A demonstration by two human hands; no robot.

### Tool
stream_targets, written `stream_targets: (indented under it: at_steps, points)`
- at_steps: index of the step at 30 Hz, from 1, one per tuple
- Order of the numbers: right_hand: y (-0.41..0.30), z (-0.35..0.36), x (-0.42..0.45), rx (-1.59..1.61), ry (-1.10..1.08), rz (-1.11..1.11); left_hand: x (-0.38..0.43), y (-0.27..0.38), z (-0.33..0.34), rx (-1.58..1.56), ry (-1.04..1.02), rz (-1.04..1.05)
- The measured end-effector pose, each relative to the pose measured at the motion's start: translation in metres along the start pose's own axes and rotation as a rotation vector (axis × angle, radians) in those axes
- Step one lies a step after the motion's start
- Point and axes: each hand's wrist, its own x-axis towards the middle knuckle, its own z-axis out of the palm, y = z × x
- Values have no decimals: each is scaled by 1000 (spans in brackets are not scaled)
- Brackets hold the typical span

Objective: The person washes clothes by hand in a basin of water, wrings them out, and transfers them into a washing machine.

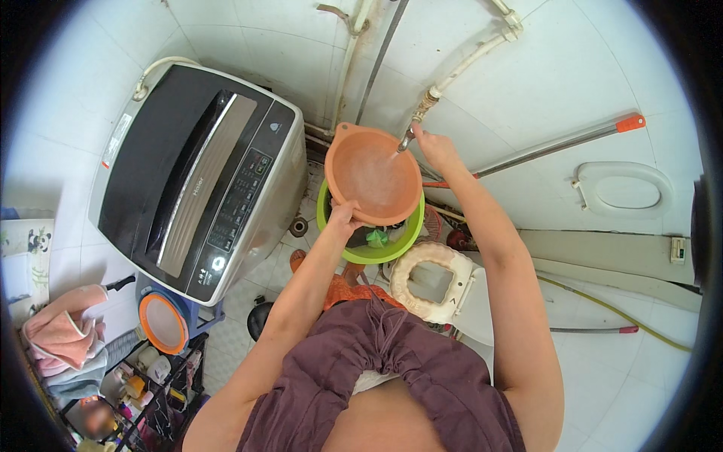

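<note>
An orange plastic basin point(344, 141) hangs under a metal wall tap point(404, 140), and water runs from the spout into it. Cloudy, bubbly water point(370, 175) covers the basin's bottom. My left hand point(344, 217) grips the basin's near rim. At the tap, my right hand point(434, 148) has its fingers on the handle. Below the orange basin stands a larger lime-green tub point(415, 231), partly hidden by it. Dark cloth and a light-green item point(377, 238) lie inside that tub.
A Haier top-loading washing machine point(197, 181) stands at left. At right is a toilet with a padded seat cover point(404, 271); an orange-ended pole point(553, 148) leans on the tiled wall. A rack of bottles point(147, 390) and hanging towels point(68, 327) occupy the lower left.
</note>
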Motion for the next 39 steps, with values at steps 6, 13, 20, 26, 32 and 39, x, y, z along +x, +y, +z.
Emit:
stream_targets:
  at_steps: [6, 13, 20, 26, 32, 39]
  points:
    - [0, -1, 1, -34, 25, -42, 0, 2, 1, -10, 13, -18]
    - [7, 2, 0, -120, 33, -123, 0, 3, 0, 0, 8, -20]
    - [3, -3, 3, -84, 66, -124, 3, 0, -7, 40, 37, -24]
    - [-16, -11, 21, -57, 16, 9, 8, -3, -20, 2, -36, -7]
    - [-15, 16, 11, 161, 151, 228, -6, -4, -16, 37, -24, -98]
    - [-50, 87, -123, 1105, -314, 815, -57, 22, -30, 85, 19, -54]
